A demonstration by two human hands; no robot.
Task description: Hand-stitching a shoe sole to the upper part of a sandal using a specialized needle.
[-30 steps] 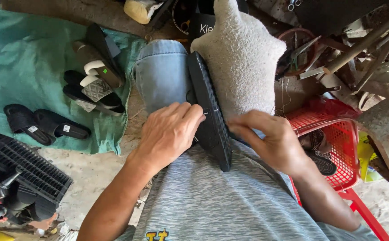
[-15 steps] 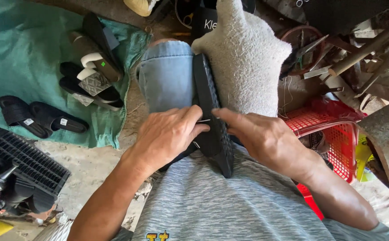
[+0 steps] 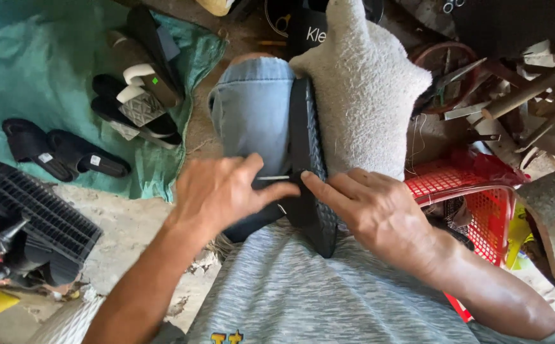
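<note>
A black sandal (image 3: 308,146) stands on its edge between my knees, its ribbed sole toward the right. My left knee is in blue denim (image 3: 252,108); a white fuzzy cloth (image 3: 360,95) covers the right one. My left hand (image 3: 223,191) pinches a thin metal needle (image 3: 274,178) that points into the sandal's edge. My right hand (image 3: 376,210) grips the sandal, its index finger pressed at the spot where the needle enters.
Several black sandals (image 3: 67,153) and more footwear (image 3: 140,95) lie on a green cloth (image 3: 29,70) at left. A black ribbed tray (image 3: 35,204) sits lower left. A red plastic basket (image 3: 475,204) and scrap metal rods (image 3: 519,89) crowd the right.
My hands have drawn together at the sandal's edge. The right hand slid up from behind the sandal, and the needle now shows between my left fingers.
</note>
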